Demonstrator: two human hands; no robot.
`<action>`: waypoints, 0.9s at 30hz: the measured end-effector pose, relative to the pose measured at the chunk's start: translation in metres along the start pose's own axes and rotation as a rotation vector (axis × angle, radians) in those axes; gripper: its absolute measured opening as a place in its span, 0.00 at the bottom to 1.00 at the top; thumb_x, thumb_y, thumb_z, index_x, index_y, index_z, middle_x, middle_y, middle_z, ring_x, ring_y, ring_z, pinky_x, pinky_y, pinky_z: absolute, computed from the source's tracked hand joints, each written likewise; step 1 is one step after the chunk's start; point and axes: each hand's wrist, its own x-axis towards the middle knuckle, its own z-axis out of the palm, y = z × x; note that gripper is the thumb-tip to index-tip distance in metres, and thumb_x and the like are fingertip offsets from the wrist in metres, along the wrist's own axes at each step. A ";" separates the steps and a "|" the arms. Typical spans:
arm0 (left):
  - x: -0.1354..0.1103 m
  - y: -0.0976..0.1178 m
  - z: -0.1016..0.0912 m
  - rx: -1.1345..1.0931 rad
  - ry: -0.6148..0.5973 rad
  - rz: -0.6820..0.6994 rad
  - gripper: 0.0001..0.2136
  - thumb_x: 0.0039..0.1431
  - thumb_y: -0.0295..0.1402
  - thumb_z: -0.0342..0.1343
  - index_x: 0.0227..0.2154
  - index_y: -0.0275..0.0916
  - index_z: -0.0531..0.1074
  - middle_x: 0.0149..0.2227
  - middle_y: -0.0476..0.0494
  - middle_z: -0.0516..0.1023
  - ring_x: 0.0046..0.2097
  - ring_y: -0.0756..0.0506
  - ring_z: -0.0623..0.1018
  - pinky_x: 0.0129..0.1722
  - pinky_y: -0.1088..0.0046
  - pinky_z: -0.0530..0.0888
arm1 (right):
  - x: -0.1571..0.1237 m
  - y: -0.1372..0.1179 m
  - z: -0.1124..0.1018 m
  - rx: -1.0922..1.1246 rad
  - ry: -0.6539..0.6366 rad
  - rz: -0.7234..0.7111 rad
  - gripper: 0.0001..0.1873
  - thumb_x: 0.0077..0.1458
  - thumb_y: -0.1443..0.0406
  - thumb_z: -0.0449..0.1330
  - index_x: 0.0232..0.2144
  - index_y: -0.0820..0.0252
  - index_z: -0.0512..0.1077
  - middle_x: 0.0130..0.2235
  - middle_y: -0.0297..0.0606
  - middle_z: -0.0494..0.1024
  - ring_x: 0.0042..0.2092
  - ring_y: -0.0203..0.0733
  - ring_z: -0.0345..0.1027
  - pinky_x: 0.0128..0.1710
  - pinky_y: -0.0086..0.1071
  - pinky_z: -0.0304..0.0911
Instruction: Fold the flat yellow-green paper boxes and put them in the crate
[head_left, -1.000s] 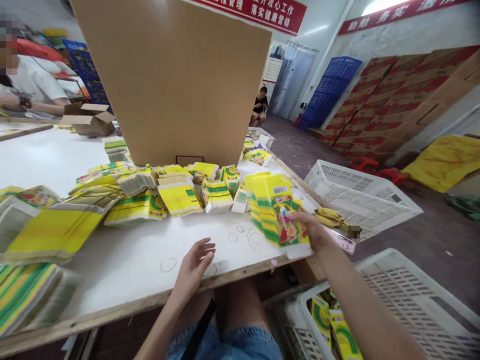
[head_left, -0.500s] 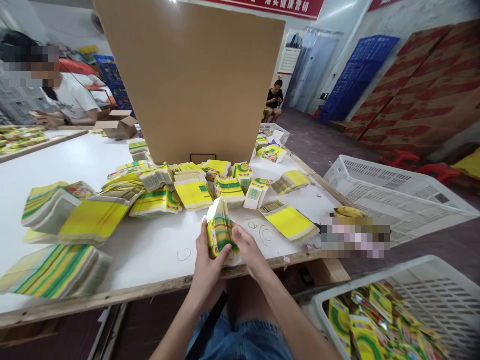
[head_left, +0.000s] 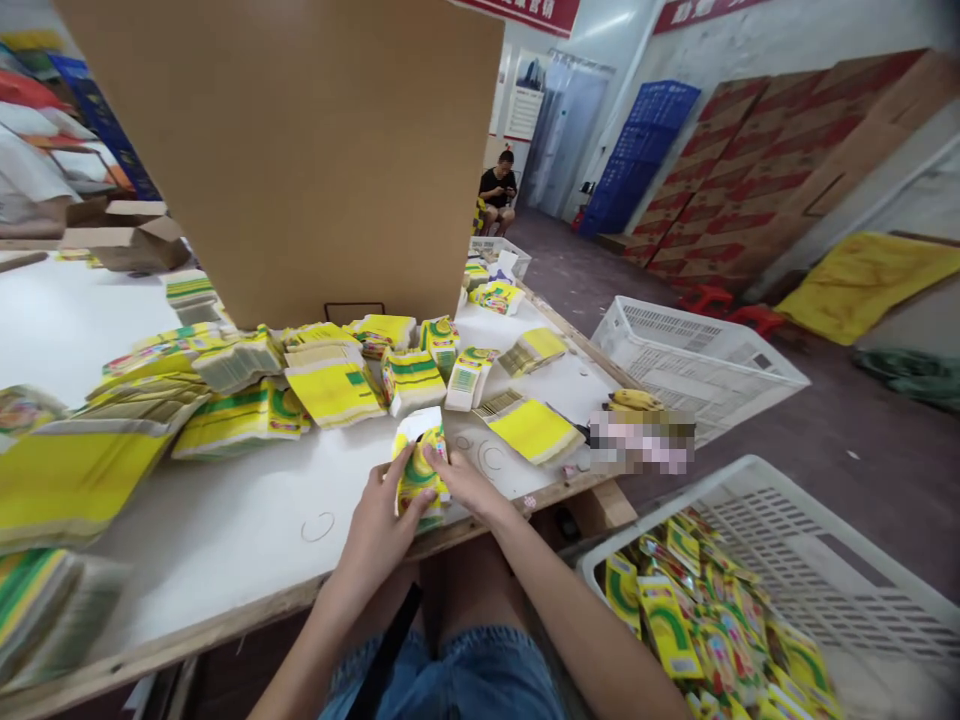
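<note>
My left hand [head_left: 388, 512] grips the left side of a yellow and green printed carton [head_left: 412, 428], which has a white flap at its top end. From the other side my right hand [head_left: 466, 482] holds the same carton, its fingers against the right edge. Both hands are closed on it just above the front edge of the white table [head_left: 247, 510]. Whether it is one carton or a small stack, I cannot tell. Beyond my hands lie several bundles of flat yellow cartons, including a bundle [head_left: 330, 385] and another bundle [head_left: 534, 430] to the right.
A large cardboard sheet [head_left: 300, 160] stands upright behind the bundles. At lower right, a white crate [head_left: 847, 545] holds many yellow packets [head_left: 705, 610]. Another white crate [head_left: 697, 345] stands beyond bananas [head_left: 636, 400] at the table edge. A person [head_left: 498, 190] sits in the background.
My view has swung to the right. The carton has turned from its striped, fanned side to its printed face with the white flap on top, still held in both hands.
</note>
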 end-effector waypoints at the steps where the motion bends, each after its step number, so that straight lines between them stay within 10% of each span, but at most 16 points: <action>1: 0.000 -0.004 -0.001 0.003 -0.010 0.004 0.29 0.61 0.44 0.51 0.63 0.44 0.57 0.52 0.35 0.68 0.52 0.37 0.74 0.51 0.55 0.72 | -0.003 -0.001 -0.007 -0.041 0.042 -0.024 0.24 0.51 0.45 0.61 0.41 0.55 0.77 0.37 0.39 0.82 0.41 0.48 0.76 0.43 0.39 0.71; 4: 0.002 -0.014 -0.011 -0.007 -0.057 0.041 0.25 0.63 0.44 0.47 0.62 0.45 0.59 0.53 0.36 0.69 0.51 0.39 0.75 0.49 0.57 0.73 | -0.015 -0.010 -0.053 -0.181 0.225 -0.082 0.23 0.53 0.46 0.60 0.41 0.55 0.77 0.40 0.40 0.82 0.40 0.47 0.75 0.44 0.40 0.69; 9: 0.017 -0.024 -0.032 0.106 -0.025 0.229 0.19 0.65 0.41 0.46 0.57 0.48 0.67 0.56 0.38 0.67 0.58 0.38 0.70 0.55 0.56 0.70 | -0.030 -0.020 -0.190 -0.465 0.608 -0.020 0.19 0.59 0.54 0.55 0.43 0.63 0.74 0.44 0.48 0.78 0.49 0.53 0.69 0.51 0.46 0.62; 13: 0.040 -0.023 -0.040 0.206 -0.085 0.400 0.16 0.65 0.38 0.46 0.50 0.49 0.73 0.58 0.39 0.68 0.59 0.36 0.68 0.57 0.51 0.67 | -0.020 -0.012 -0.259 -0.624 0.596 0.156 0.15 0.62 0.61 0.57 0.47 0.64 0.72 0.50 0.47 0.74 0.50 0.49 0.69 0.49 0.46 0.66; 27: 0.099 0.004 -0.063 0.344 -0.470 0.580 0.07 0.56 0.28 0.57 0.38 0.43 0.74 0.53 0.41 0.69 0.56 0.40 0.69 0.56 0.61 0.68 | 0.007 -0.013 -0.263 -0.282 0.505 0.332 0.17 0.60 0.60 0.60 0.49 0.63 0.69 0.46 0.44 0.75 0.39 0.42 0.72 0.36 0.37 0.70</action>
